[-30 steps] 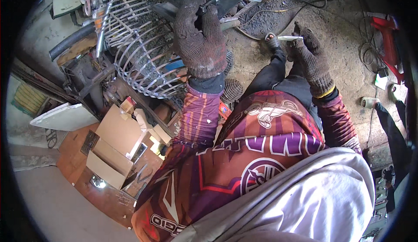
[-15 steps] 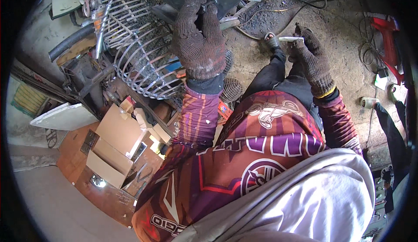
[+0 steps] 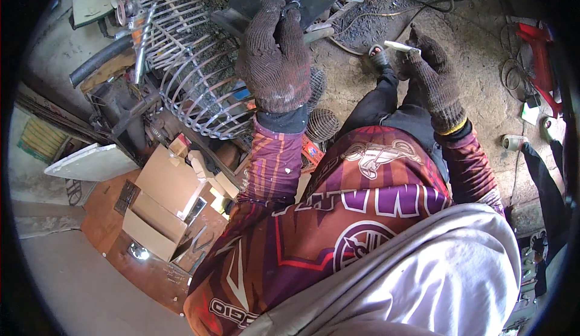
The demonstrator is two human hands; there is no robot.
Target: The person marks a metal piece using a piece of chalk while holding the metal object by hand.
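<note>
My left hand (image 3: 275,64), in a brown knitted glove, is over a dark flat metal plate (image 3: 314,0). Thumb and fingers close around a small metal piece (image 3: 292,6), whose kind I cannot make out; its lower part is hidden by the glove. Off to the right, my right hand (image 3: 436,79) wears a matching glove with a yellow cuff edge. Between its thumb and fingers it grips a slim white stick (image 3: 399,46), which points left over my knee and sandalled foot (image 3: 379,57).
Left of my arm lies a cage of curved metal bars (image 3: 202,91). An opened cardboard box (image 3: 166,179) sits on a brown board (image 3: 109,215). Cables (image 3: 386,14) cross the floor. On the right are a red tool (image 3: 538,52) and another person's leg (image 3: 541,179).
The white stick in my right hand has tipped, its free end now higher. The small metal piece at my left fingertips has shifted slightly down and left. Both hands stay nearly in place.
</note>
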